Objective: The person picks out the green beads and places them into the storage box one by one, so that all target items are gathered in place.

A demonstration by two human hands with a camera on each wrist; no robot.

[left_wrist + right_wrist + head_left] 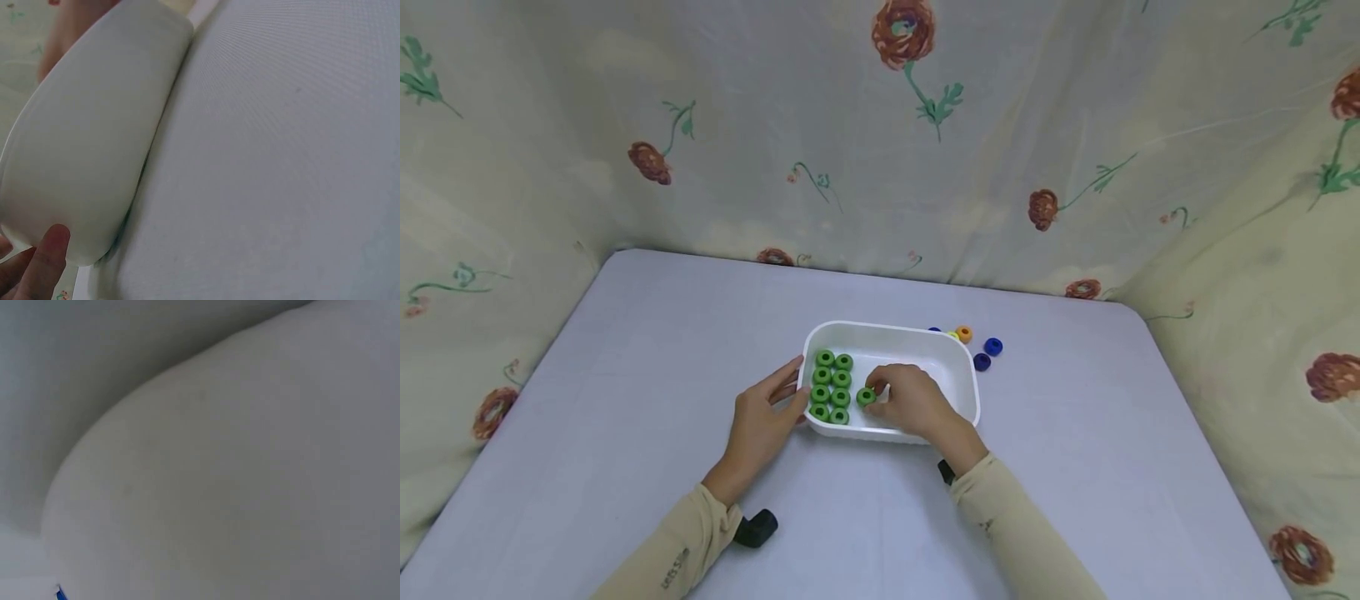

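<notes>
A white tray (940, 367) lies on the table, with several green beads (841, 379) standing in two columns at its left end. My left hand (763, 419) holds the tray's left end, thumb at the rim and fingers against the outer wall. In the left wrist view, a fingertip (57, 240) presses the tray's outer wall (94, 137). Inside the tray, my right hand (912, 402) pinches another green bead (866, 397) between thumb and fingers, just right of the columns. The right wrist view shows mostly a blurred pale surface, with no hand visible.
Beyond the tray's right end lie an orange bead (964, 334), a partly hidden yellow bead (952, 335) and several blue beads (993, 347). The table (700, 333) has a pale cover. A flowered curtain (850, 208) hangs along its back and sides.
</notes>
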